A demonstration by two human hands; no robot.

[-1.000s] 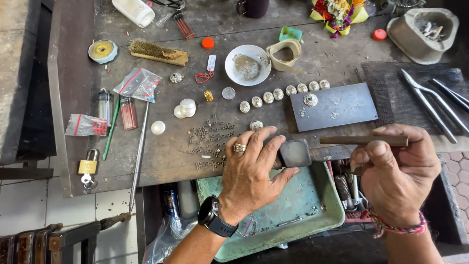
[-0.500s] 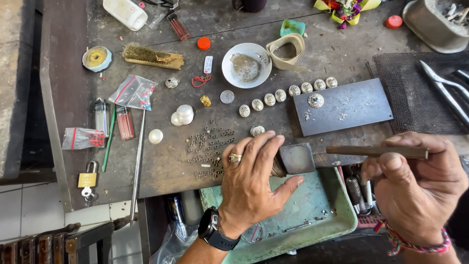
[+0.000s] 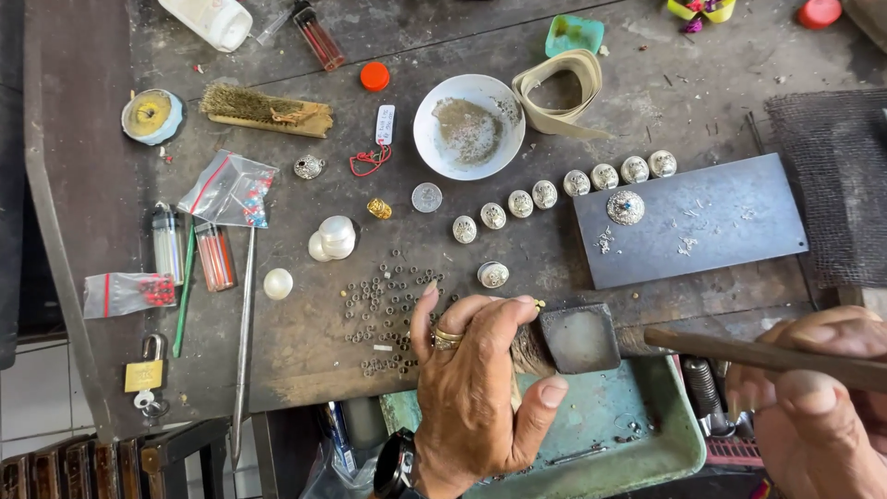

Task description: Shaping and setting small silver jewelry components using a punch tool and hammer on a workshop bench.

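- I am steadying the small steel block (image 3: 579, 337) with my left hand (image 3: 476, 388): my left fingers (image 3: 480, 314) are curled over its near-left edge, thumb spread apart toward the green tray (image 3: 665, 434) below.
- The block is sitting at the front edge of the worktop (image 3: 305, 370), touching my left fingertips and just left of the tip of the tool in my other hand.
- I am gripping a dark rod-like tool (image 3: 767, 356) in my right hand (image 3: 813, 407); the right fingers are wrapped closed around its shaft, thumb pressed on top, the free end pointing toward the block.
- Handling judgement: the block is looking heavy, rigid and smooth-faced, so it should be stable but may slide; holding it by the side edges, as now, keeps the top face free.
- The tool is appearing stiff and light; a grip far back on the shaft gives reach.
- Just beyond my left fingertips, tiny metal rings (image 3: 383, 305) are lying scattered; these are light and easily flicked away.
- Farther beyond the fingers, a row of round silver ornaments (image 3: 545, 196) is running toward a grey metal plate (image 3: 688, 222), with a white bowl (image 3: 469, 127) behind them.
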